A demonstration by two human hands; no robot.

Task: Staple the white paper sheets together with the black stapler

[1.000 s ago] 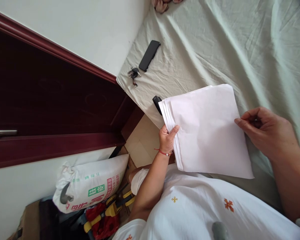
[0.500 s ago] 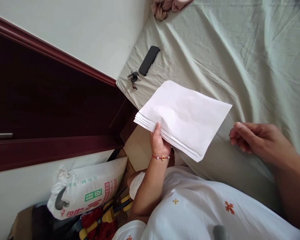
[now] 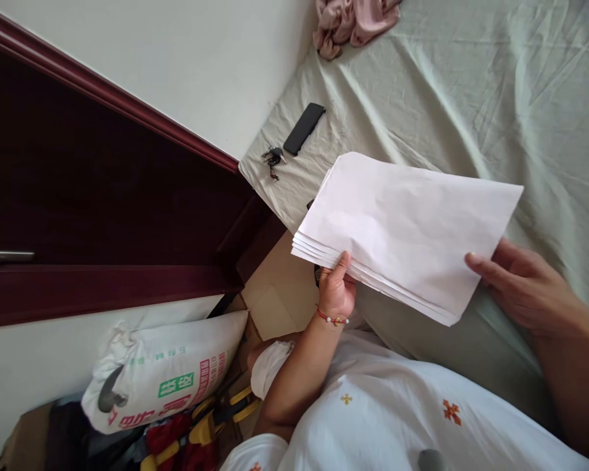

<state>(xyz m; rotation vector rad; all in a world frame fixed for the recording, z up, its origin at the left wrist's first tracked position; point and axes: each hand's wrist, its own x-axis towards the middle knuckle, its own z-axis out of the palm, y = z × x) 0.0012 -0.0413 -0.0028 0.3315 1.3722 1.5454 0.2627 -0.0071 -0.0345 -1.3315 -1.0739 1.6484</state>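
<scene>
Cloth (image 3: 451, 124) behind papers (image 3: 412, 222), long axis sideways

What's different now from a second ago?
The white sheets have turned counterclockwise, their layered edge now toward the white shirt. The right hand moved off, then returned, its thumb over them. The left hand stays on them; keys and flat black object lie as before.

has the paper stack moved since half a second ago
Yes, the paper stack has shifted right in the picture: its left corner, then straight below the keys, now sits to their right.
</scene>
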